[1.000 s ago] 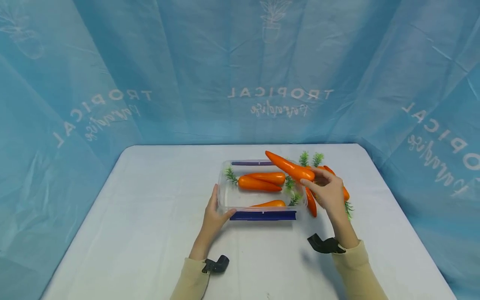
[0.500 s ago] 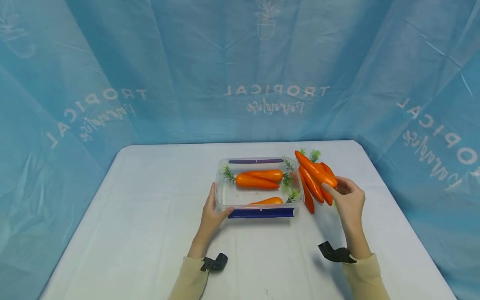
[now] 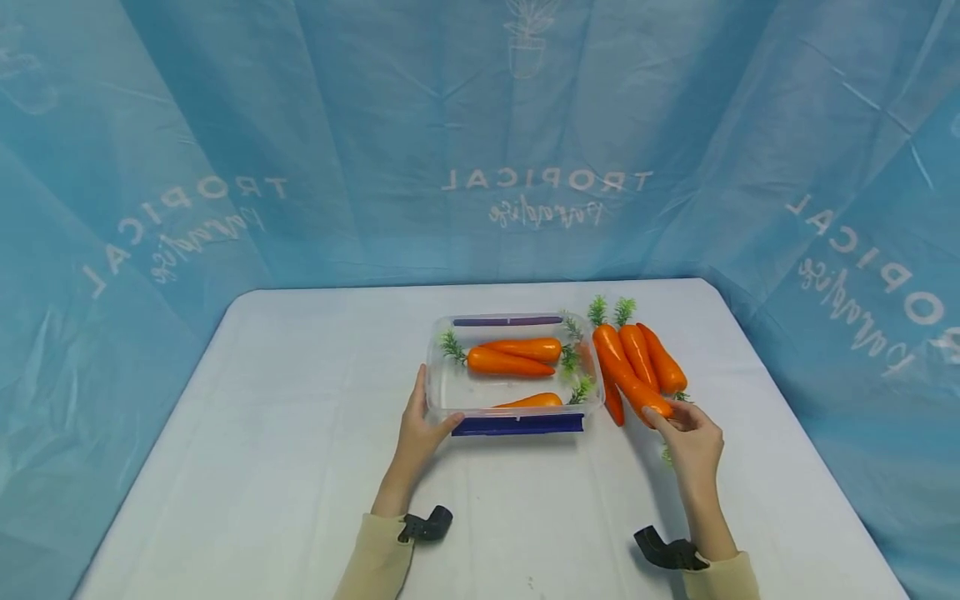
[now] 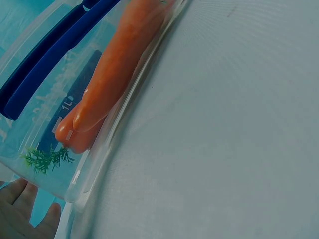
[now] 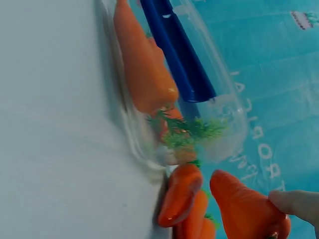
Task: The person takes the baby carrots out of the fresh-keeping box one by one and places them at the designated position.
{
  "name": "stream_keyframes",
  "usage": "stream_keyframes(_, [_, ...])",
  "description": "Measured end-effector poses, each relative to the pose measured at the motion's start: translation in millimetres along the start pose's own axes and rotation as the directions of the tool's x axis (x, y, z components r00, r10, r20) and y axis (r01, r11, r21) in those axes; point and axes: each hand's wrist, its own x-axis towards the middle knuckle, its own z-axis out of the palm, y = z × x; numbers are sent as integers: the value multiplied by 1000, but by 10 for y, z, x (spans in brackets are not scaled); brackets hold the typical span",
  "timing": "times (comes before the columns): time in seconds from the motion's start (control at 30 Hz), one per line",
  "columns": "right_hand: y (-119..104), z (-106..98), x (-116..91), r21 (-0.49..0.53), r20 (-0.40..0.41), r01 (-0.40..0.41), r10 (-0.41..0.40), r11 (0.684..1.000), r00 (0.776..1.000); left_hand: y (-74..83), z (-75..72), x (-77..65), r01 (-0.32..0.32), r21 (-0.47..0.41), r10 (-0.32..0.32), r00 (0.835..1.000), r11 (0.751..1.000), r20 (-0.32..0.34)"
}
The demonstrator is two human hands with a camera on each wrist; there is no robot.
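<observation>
while pinching an orange carrot between right hand thumb and fingertips, right of the clear container, touches the container's left end with the left hand, thumb spread from fingers; shows more carrots inside, loose carrots beside its right end.
</observation>
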Motion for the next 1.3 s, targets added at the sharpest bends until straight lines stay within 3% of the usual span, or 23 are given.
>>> stream_keyframes(0.3, [105,47,-150,26,32,-46,45,999,998,-11,21,-6,18,1,-18,1000,1000,7])
stream_keyframes(0.53, [153,127,-242,-83,61,13,-8,996,998,-22,7,26,1,-4,-1,1000,1000,7])
stream_keyframes(1.0, [265,284,-300,-187,108,53,-33,981,994,-13,-10,-9,-1,-3,1,1000,1000,3])
stream_keyframes(1.3, [184,229,-272,-246,141,133,-100,960,985,12,-4,-7,6,9,-6,1000,1000,-1])
